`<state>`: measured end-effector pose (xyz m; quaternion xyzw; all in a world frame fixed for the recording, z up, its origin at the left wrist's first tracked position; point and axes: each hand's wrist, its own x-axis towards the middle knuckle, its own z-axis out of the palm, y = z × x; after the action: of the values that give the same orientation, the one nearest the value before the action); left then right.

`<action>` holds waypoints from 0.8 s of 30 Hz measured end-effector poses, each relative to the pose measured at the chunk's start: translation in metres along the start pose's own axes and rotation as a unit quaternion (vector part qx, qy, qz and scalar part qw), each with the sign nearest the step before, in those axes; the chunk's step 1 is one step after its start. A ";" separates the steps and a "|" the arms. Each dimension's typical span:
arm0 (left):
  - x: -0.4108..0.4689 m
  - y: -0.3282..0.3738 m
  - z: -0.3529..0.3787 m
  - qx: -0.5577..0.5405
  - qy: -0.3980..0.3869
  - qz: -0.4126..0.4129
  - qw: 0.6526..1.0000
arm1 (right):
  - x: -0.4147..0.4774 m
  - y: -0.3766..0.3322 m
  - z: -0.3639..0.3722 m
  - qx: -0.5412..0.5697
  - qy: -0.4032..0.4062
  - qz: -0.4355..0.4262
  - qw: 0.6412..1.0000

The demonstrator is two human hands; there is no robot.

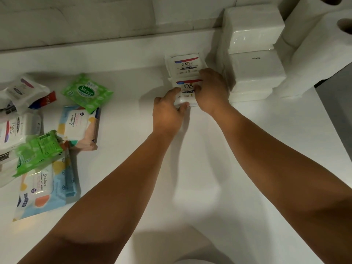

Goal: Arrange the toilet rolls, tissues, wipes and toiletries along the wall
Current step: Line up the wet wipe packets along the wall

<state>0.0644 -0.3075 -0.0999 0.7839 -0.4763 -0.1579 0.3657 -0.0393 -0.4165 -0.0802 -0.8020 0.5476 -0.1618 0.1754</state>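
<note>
Two white Dove wipes packs lie in a line out from the wall: the far one [185, 64] flat by the wall, the near one [185, 92] just in front of it. My left hand [167, 113] grips the near pack's left and front edge. My right hand [212, 91] holds its right side, fingers over the top. White tissue packs [253, 54] are stacked to the right, touching the wall, with toilet rolls [312, 35] beyond them.
On the white counter [209, 168] at the left lies a loose pile: green Sanicare packs [87, 92], blue and peach wet wipes packs [78, 126], another Dove pack [15, 130] and a toothpaste tube [47, 100]. The counter drops off at the right edge.
</note>
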 end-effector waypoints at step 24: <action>-0.061 -0.122 -0.251 0.033 0.123 -0.020 0.992 | -0.114 -0.237 0.053 0.185 -0.039 -0.172 0.967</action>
<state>0.2601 -0.1146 -0.0228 0.8184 -0.4169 -0.0519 0.3921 0.1400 -0.2244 -0.0262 -0.8435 0.3543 -0.2565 0.3119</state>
